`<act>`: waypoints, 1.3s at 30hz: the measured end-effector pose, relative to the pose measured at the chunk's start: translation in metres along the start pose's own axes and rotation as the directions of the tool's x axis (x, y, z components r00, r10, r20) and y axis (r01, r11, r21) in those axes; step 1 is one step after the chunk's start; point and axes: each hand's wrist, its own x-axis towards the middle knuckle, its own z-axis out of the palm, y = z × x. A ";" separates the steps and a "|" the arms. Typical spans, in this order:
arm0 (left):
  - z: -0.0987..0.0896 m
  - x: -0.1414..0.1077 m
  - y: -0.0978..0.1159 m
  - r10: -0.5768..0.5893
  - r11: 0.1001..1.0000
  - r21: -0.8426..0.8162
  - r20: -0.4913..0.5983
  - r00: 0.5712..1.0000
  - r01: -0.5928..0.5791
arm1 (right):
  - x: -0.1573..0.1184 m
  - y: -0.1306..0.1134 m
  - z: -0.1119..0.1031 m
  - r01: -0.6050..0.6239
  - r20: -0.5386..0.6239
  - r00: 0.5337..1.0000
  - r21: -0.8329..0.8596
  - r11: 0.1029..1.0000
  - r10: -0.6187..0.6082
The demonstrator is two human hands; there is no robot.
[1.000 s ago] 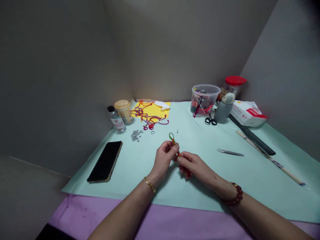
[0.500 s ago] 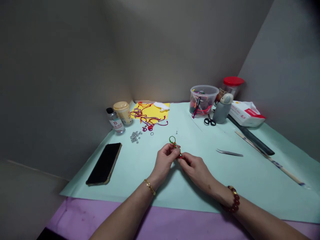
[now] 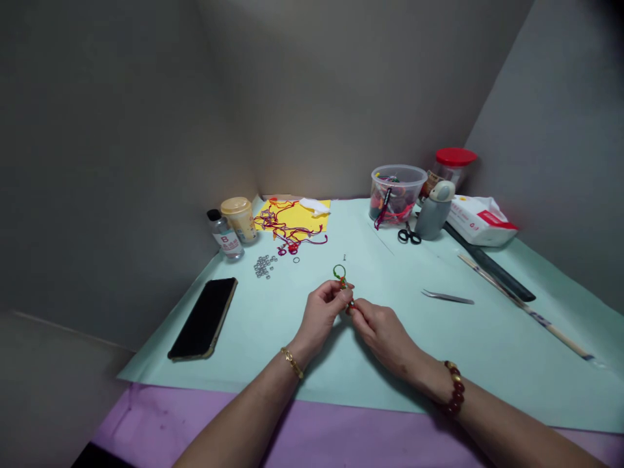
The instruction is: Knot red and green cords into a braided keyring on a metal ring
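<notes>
Over the desk (image 3: 487, 351), a green-looped knotted cord (image 3: 340, 275) stands between both hands, its loop pointing away, long axis nearly upright.
Narrow pinches from the left hand (image 3: 320, 318) and right hand (image 3: 384, 337) hold it; behind, a clear plastic tub (image 3: 397, 195) holds coloured cords (image 3: 383, 211), beside a red-lidded jar (image 3: 454, 164).

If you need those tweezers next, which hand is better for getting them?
Probably the right hand, with the red bead bracelet. It's closer to the metal tweezers lying on the mat. The left hand is farther away, and both hands are pinching the green-and-red cord loop.
</notes>
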 end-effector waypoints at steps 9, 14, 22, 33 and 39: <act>0.001 0.000 0.000 -0.031 0.995 -0.090 0.014 0.999 0.032 | 0.001 0.004 0.001 -0.027 -0.110 0.994 0.008 1.000 0.028; 0.002 -0.002 0.001 0.008 0.998 -0.058 0.004 1.000 -0.008 | 0.001 0.004 0.000 -0.005 -0.124 0.992 0.008 1.000 0.006; 0.001 -0.001 0.002 0.030 0.996 -0.080 -0.018 0.999 -0.031 | 0.001 0.001 -0.001 -0.024 -0.086 0.996 0.126 0.992 0.035; -0.001 0.000 -0.001 -0.016 0.997 -0.082 -0.017 1.000 0.015 | 0.001 0.000 0.000 0.014 -0.045 0.999 0.155 0.988 -0.007; 0.003 -0.004 -0.001 0.058 0.998 0.001 0.035 0.998 -0.058 | 0.001 0.001 -0.001 -0.021 -0.105 0.994 0.173 0.985 0.040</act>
